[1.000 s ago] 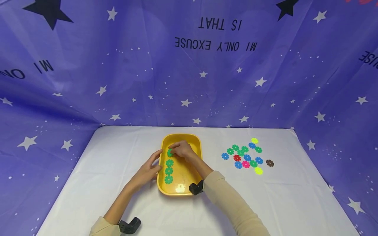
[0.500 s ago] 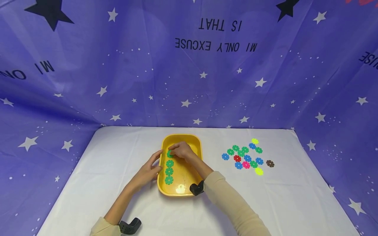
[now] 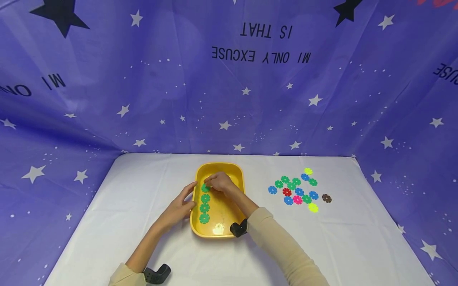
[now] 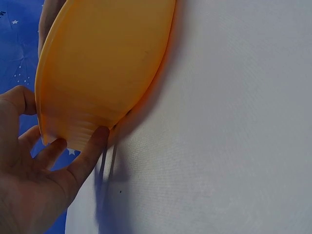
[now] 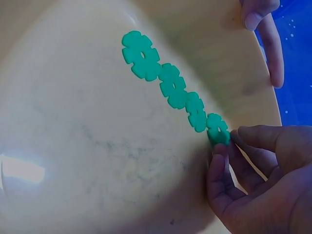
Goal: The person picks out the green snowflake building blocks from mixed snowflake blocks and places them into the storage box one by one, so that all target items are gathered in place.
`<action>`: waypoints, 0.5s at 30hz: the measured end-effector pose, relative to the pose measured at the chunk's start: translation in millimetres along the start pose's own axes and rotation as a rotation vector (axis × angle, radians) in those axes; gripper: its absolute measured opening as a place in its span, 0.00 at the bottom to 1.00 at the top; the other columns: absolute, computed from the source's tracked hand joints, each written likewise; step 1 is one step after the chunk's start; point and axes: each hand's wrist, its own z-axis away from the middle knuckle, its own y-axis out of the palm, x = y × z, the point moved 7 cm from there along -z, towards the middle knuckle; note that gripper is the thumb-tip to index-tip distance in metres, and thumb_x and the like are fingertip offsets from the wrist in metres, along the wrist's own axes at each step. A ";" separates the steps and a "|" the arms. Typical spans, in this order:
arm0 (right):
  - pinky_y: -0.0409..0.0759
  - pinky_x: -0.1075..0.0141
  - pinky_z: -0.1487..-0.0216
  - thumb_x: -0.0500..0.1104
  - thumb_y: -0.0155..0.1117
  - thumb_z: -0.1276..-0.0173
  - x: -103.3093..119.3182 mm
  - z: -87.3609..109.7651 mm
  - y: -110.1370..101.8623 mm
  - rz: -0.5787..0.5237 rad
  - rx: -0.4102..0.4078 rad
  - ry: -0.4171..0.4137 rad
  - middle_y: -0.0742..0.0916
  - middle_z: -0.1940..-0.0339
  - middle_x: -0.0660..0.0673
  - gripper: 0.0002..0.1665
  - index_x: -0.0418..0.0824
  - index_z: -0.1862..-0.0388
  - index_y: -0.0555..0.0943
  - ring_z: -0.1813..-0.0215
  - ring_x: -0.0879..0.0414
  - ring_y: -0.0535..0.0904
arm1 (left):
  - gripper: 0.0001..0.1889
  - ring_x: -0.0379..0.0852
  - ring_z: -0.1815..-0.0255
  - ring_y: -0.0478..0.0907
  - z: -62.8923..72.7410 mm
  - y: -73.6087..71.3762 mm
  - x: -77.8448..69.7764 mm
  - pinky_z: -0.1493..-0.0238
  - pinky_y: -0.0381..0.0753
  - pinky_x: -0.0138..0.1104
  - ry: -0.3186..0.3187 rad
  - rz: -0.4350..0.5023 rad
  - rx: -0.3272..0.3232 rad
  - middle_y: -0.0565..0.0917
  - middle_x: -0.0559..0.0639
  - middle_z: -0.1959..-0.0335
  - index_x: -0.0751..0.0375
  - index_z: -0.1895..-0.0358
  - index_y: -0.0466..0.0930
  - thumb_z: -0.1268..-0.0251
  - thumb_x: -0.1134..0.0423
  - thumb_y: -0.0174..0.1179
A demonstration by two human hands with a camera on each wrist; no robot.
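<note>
A yellow tray (image 3: 222, 218) holds a line of green interlocking discs (image 3: 204, 207) along its left side. At the far end of that line, my right hand (image 3: 220, 182) reaches in and pinches the last green disc (image 5: 218, 129) between thumb and fingertips, its edge right at its neighbour's. The discs have notched rims and a small centre hole, and lie end to end in the right wrist view. My left hand (image 3: 179, 206) holds the tray by its left side, with fingers against the outer wall (image 4: 102, 73) and one digit at the rim.
On the white tablecloth (image 3: 358, 238), right of the tray, lie several loose discs: green (image 3: 292, 186), blue (image 3: 272, 190), red (image 3: 287, 192), pink (image 3: 297, 200), yellow (image 3: 313, 207) and brown (image 3: 327, 198). A purple star-printed curtain (image 3: 222, 99) surrounds the table at the back and sides.
The far green disc has shifted slightly toward the near end, closing the gap to the others in the line. My right fingers moved a little with it; my left hand stays put.
</note>
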 end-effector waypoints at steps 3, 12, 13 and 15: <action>0.83 0.66 0.64 0.36 0.64 0.31 -0.6 0.1 0.1 -0.005 0.008 0.005 0.87 0.62 0.45 0.12 0.34 0.52 0.88 0.71 0.53 0.80 | 0.37 0.66 0.31 0.67 -0.1 0.1 0.1 0.46 0.83 0.44 0.004 -0.003 0.002 0.52 0.59 0.20 0.43 0.20 0.52 0.30 0.64 0.53; 0.84 0.55 0.49 0.37 0.63 0.30 15.3 10.2 -11.6 -0.045 0.110 -0.050 0.87 0.52 0.41 0.15 0.34 0.46 0.85 0.54 0.44 0.83 | 0.37 0.66 0.31 0.66 0.3 0.2 -1.5 0.47 0.83 0.44 0.017 0.018 0.011 0.52 0.59 0.20 0.43 0.21 0.53 0.31 0.65 0.53; 0.83 0.55 0.47 0.38 0.63 0.29 18.8 13.0 -15.0 -0.046 0.131 -0.064 0.87 0.52 0.41 0.16 0.34 0.45 0.85 0.52 0.44 0.83 | 0.37 0.67 0.31 0.66 0.6 0.3 -2.2 0.46 0.83 0.44 0.022 0.019 0.013 0.51 0.60 0.20 0.44 0.21 0.52 0.31 0.66 0.53; 0.82 0.54 0.45 0.38 0.63 0.28 25.3 19.8 -23.9 -0.057 0.163 -0.087 0.86 0.51 0.41 0.17 0.33 0.43 0.84 0.49 0.44 0.83 | 0.37 0.68 0.31 0.66 0.9 0.5 -2.9 0.46 0.82 0.45 0.023 0.017 0.013 0.51 0.60 0.20 0.44 0.20 0.52 0.30 0.65 0.53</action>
